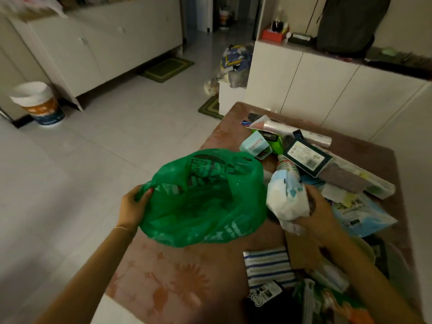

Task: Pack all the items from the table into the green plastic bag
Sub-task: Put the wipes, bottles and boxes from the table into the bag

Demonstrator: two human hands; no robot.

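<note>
Left grip: the left hand (132, 205) pinches the near-left rim of the green bag (205, 199), fingers curled over the plastic and holding the mouth wide.
Right grip: the right hand (320, 212) grasps a white and pale-blue bundle (286, 197), fingers wrapped round its right side.
Green bag: it hangs between the two grips, its mouth facing up, its bottom resting on the near-left part of the counter (177, 272); its far side overhangs the counter's left edge above the floor.
Bundle: just right of the bag's rim, touching or nearly touching it, not inside it.
Nearer than the right grip: a blue-and-white striped cloth (268, 267) lies below the wrist, a brown cardboard piece (301, 251) just beside it, and a dark packet and a colourful printed bag at the bottom edge, too blurred to name.
Right of the right grip: a pale-blue flat pouch (364, 216), partly under other papers.
Beyond the right grip: a dark rectangular box with a white label (306, 156), tilted on the heap; beside it a grey scouring pad (343, 178).
Farther still: a pale-blue small box (253, 142) against a bright green packet (275, 142), then a clear plastic roll (301, 133) lying across the far end.
Floor: pale tiles to the left of the left grip, with a bin (38, 104) by the white cabinets (93, 43).
</note>
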